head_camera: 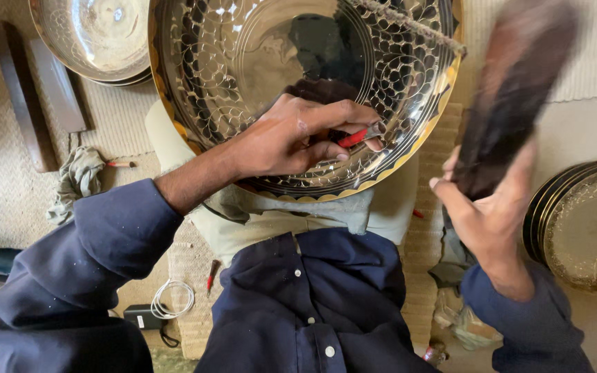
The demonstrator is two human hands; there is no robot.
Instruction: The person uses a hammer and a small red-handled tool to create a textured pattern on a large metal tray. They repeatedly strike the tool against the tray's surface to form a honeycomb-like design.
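Left hand: I see my left hand [291,138] pinched shut on a red-handled tool [355,135], its tip against the inner wall of the brass bowl [243,62].
Right hand: my right hand [485,207] is clamped around a dark wooden mallet [513,90], raised and blurred, just right of the bowl's rim.
Bowl: large, shiny, scale-patterned inside with a scalloped edge, propped on my lap over a pale cloth [381,207].
Around: a second bowl [98,34] upper left, stacked plates [582,228] at right, two wooden bars [36,90] on the woven mat [1,186], a crumpled rag [77,176], a coiled white cable [172,298].
In the way: my left forearm crosses the bowl's lower rim.
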